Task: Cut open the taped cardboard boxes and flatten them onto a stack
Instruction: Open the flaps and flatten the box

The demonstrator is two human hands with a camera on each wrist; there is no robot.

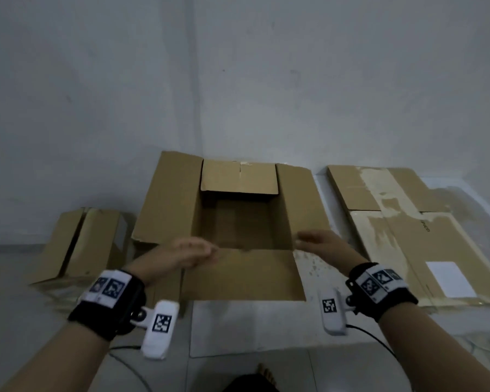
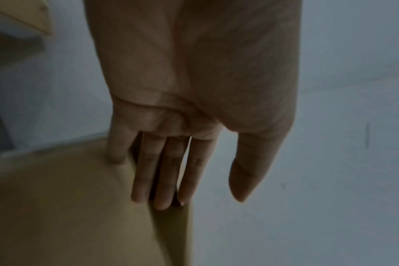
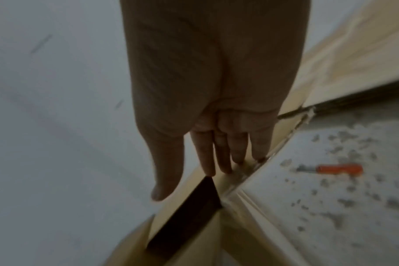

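Cardboard box [image 1: 238, 222] opens upward, flaps splayed; left hand [image 1: 191, 250] and right hand [image 1: 321, 243] released, straight-fingered

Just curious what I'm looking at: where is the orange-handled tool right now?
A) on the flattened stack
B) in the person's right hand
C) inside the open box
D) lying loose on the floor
D: the orange-handled tool lies alone on the speckled floor, while the right hand reaches with straight fingers to the open box.

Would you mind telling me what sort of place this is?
Probably a bare storeroom or a spare room's corner: plain white walls, a pale floor, an open cardboard box beside flattened boxes.
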